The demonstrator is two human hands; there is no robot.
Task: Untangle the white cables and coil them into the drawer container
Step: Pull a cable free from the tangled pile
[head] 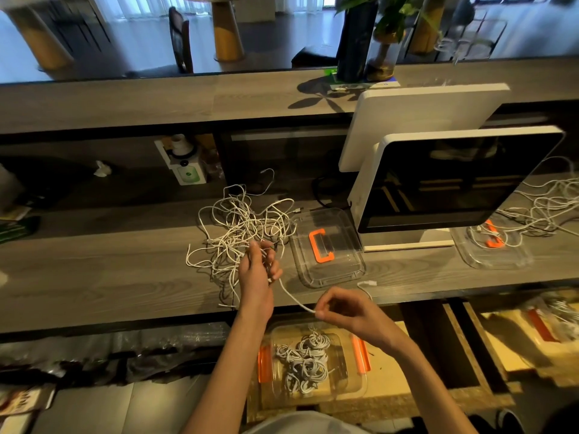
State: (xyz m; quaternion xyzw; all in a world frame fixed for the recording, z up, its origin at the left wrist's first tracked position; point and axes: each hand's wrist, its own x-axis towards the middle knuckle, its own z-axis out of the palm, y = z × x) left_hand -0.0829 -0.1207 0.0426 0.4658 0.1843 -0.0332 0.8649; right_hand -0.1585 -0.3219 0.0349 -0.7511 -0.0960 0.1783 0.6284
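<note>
Left hand: mine, raised over the front of the wooden counter, fingers curled round strands at the near edge of the tangled white cables.
Right hand: mine, held past the counter's front edge, thumb and fingertips pinching the single white cable near its end.
Single white cable: runs taut in a slant from my left hand down to my right; its plug end loops out behind my right hand and lies on the counter.
Tangled white cables: loose heap on the counter, just left of the clear lid, one strand hanging over the front edge.
Clear lid: see-through plastic lid with an orange handle, flat on the counter, touching the foot of the monitor.
Drawer container: clear bin with orange side clips, below the counter in an open wooden drawer, directly under my hands.
Coiled cables: several white bundles lying in the container.
Monitor: white-framed dark screen on the right, a second white panel behind it.
Second tangle: white cables at far right, lying over another clear lid with an orange handle.
Potted plant: on the upper ledge, leaves partly out of view.
</note>
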